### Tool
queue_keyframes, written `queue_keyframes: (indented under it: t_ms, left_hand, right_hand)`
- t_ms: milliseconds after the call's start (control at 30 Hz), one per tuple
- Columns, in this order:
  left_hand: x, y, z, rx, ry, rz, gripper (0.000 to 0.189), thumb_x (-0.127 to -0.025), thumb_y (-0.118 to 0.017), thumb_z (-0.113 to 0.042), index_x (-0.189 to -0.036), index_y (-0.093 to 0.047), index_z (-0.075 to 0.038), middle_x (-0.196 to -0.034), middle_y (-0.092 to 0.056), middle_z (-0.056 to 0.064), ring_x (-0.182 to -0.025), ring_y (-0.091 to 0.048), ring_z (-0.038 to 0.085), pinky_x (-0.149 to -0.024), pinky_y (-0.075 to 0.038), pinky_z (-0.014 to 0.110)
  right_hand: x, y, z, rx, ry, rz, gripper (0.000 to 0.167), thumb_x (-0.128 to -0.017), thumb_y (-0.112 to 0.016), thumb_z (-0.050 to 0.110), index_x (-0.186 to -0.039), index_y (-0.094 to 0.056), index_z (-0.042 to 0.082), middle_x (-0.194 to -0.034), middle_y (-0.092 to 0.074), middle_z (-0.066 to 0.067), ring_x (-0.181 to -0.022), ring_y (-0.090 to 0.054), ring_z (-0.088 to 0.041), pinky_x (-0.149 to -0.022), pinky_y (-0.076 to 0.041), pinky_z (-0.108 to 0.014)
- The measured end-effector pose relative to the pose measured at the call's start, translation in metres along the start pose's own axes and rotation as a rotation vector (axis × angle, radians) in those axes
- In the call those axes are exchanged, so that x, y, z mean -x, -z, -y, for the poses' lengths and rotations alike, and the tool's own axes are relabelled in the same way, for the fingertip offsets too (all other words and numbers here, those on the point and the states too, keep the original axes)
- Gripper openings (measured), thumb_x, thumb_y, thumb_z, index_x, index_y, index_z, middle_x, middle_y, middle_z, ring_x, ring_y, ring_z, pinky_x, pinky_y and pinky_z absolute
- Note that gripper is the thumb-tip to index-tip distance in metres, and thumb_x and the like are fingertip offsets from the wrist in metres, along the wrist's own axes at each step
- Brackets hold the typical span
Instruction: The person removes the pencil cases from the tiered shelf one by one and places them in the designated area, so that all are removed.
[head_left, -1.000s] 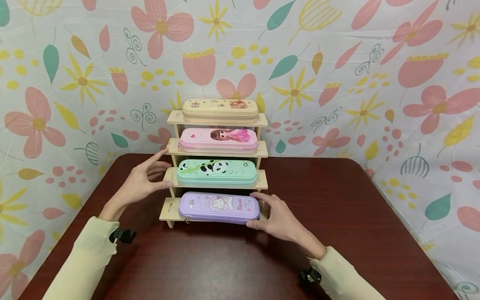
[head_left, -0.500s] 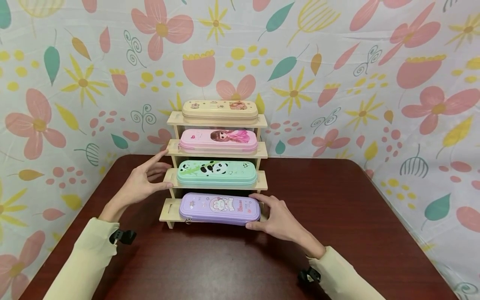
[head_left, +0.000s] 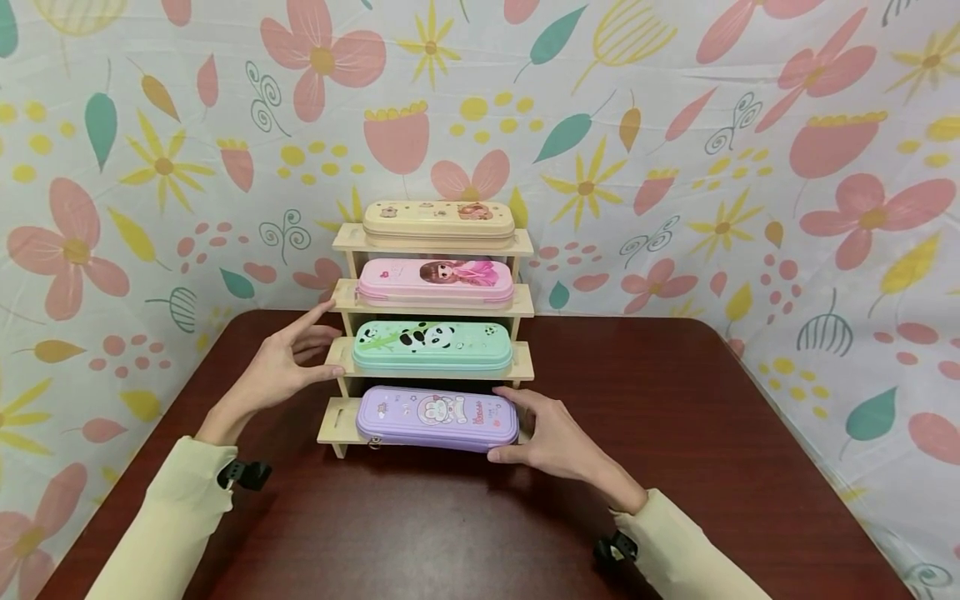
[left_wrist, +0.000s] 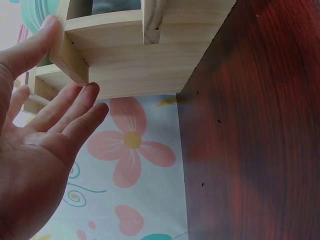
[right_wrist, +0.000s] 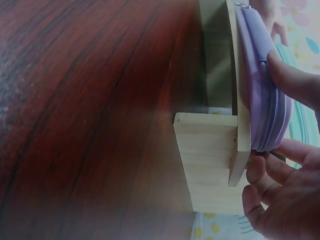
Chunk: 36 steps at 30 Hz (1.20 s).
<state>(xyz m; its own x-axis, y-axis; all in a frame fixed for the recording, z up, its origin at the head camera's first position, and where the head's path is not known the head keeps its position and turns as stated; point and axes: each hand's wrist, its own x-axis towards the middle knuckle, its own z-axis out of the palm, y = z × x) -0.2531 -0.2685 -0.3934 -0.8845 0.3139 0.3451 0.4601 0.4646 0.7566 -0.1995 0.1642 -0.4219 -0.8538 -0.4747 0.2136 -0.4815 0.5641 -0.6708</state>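
A four-step wooden display rack (head_left: 341,417) carries a zipped pencil case on each step. On the lowest step lies a purple pencil case (head_left: 438,418) with a rabbit picture, slightly skewed, its right end nearer the front. My right hand (head_left: 562,437) pinches that end, thumb at the front side and fingers behind; the right wrist view shows the thumb on the purple case (right_wrist: 260,75) near its zip. My left hand (head_left: 285,362) holds the rack's left side, thumb on the second step's end and index fingertip at the third. Its other fingertips touch the wooden step (left_wrist: 72,60) from behind.
Above the purple one sit a mint panda pencil case (head_left: 432,346), a pink pencil case (head_left: 437,282) with a doll picture, and a cream pencil case (head_left: 438,223) on top. The rack stands on a dark red-brown table (head_left: 637,400) before a flowered cloth (head_left: 622,167).
Almost nothing: the head view drifts slightly, while both hands keep their places on the rack and the purple pencil case.
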Motion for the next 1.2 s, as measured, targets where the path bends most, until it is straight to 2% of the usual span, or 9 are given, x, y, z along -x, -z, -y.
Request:
queue_keyframes:
  t_ms: [200,333,567,667,833,1000,1200]
  left_hand:
    - [0.0,0.0,-0.001,0.0,0.011,0.003,0.101,-0.087,-0.089,-0.007,-0.168,-0.032,-0.025,-0.134,-0.065,0.018,-0.126,-0.062,0.036,-0.106,-0.05,0.051]
    - [0.0,0.0,-0.001,-0.001,0.011,0.001,0.101,-0.087,-0.089,-0.006,-0.168,-0.032,-0.025,-0.134,-0.065,0.018,-0.126,-0.062,0.036,-0.106,-0.05,0.051]
    - [0.0,-0.001,0.0,-0.002,0.008,-0.003,0.101,-0.087,-0.089,-0.006,-0.168,-0.033,-0.025,-0.133,-0.065,0.018,-0.126,-0.063,0.036,-0.106,-0.05,0.052]
    - [0.0,-0.001,0.0,-0.005,0.009,-0.005,0.101,-0.087,-0.089,-0.006,-0.168,-0.033,-0.026,-0.134,-0.065,0.019,-0.126,-0.062,0.037,-0.106,-0.05,0.053]
    - [0.0,-0.001,0.001,0.001,0.01,-0.004,0.101,-0.087,-0.088,-0.005,-0.168,-0.032,-0.025,-0.135,-0.065,0.019,-0.127,-0.062,0.037,-0.106,-0.049,0.053]
    - [0.0,-0.001,0.001,0.007,0.011,-0.004,0.1,-0.087,-0.088,-0.005,-0.168,-0.032,-0.026,-0.134,-0.065,0.019,-0.127,-0.062,0.037,-0.105,-0.05,0.05]
    - [0.0,-0.001,0.001,0.009,0.012,-0.002,0.101,-0.087,-0.089,-0.005,-0.168,-0.033,-0.026,-0.135,-0.065,0.019,-0.127,-0.062,0.036,-0.106,-0.05,0.05]
  right_hand:
    - [-0.001,-0.001,0.0,-0.039,0.006,-0.007,0.082,-0.073,-0.099,0.03,-0.143,-0.065,0.006,-0.12,-0.067,0.003,-0.091,-0.059,-0.016,-0.075,-0.05,-0.028]
    - [0.001,0.0,0.0,-0.082,-0.016,-0.016,0.075,-0.073,-0.099,0.029,-0.138,-0.067,0.011,-0.115,-0.068,0.002,-0.088,-0.061,-0.016,-0.074,-0.051,-0.03]
    - [0.001,0.001,-0.003,-0.123,-0.039,-0.025,0.07,-0.073,-0.098,0.03,-0.134,-0.069,0.012,-0.093,-0.067,0.001,-0.072,-0.058,-0.023,-0.059,-0.044,-0.026]
    - [0.002,0.002,-0.004,-0.139,-0.046,-0.039,0.07,-0.073,-0.098,0.028,-0.135,-0.069,0.013,-0.088,-0.065,0.001,-0.069,-0.058,-0.026,-0.055,-0.043,-0.025]
    - [0.004,0.004,-0.005,-0.175,-0.043,-0.057,0.071,-0.074,-0.098,0.024,-0.137,-0.067,0.015,-0.091,-0.068,0.001,-0.07,-0.06,-0.024,-0.054,-0.047,-0.026]
    - [0.008,0.007,-0.007,-0.254,-0.037,-0.053,0.073,-0.076,-0.097,0.018,-0.141,-0.064,0.011,-0.097,-0.072,-0.003,-0.076,-0.068,-0.021,-0.06,-0.054,-0.028]
    - [0.012,0.01,-0.01,-0.308,-0.02,-0.051,0.071,-0.078,-0.096,0.015,-0.141,-0.064,0.008,-0.108,-0.071,-0.007,-0.083,-0.068,-0.024,-0.066,-0.057,-0.029]
